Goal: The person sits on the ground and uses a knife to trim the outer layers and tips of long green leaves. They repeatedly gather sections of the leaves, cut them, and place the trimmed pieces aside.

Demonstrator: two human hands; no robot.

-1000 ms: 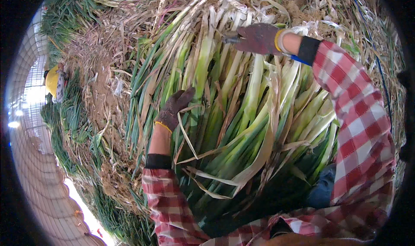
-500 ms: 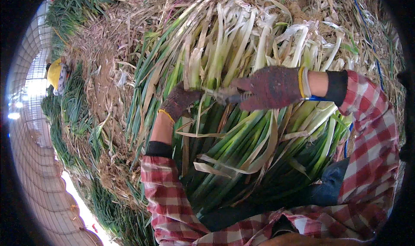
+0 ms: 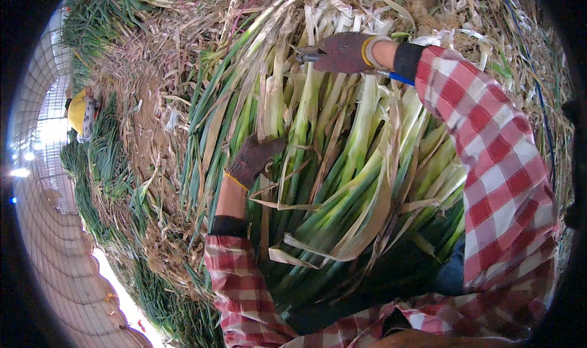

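Observation:
A bundle of long green onions [image 3: 361, 128], with pale stalks and dark green leaves, lies in front of me among dry leaves. My left hand [image 3: 254, 158], in a dark brown glove, is closed around stalks at the bundle's left side. Farther up, over the pale ends, my right hand [image 3: 345, 51] in a matching glove is closed on a tool with a dark metal tip [image 3: 310, 54]. Its blue handle end [image 3: 400, 78] shows below the wrist. The tool's exact kind is hidden by the glove. Some stalk ends lie under this hand.
Dry husks and loose leaves [image 3: 140, 67] cover the brown soil. More green onions [image 3: 104, 140] lie in rows at left, where a person in yellow [image 3: 79, 113] is bent over. A blue hose or cord [image 3: 538, 91] runs along the right. A curved greenhouse wall [image 3: 55, 244] stands at far left.
My right hand has moved up and left with the tool, away from my left hand, toward the pale stalk ends. My left hand has stayed nearly in place on the stalks.

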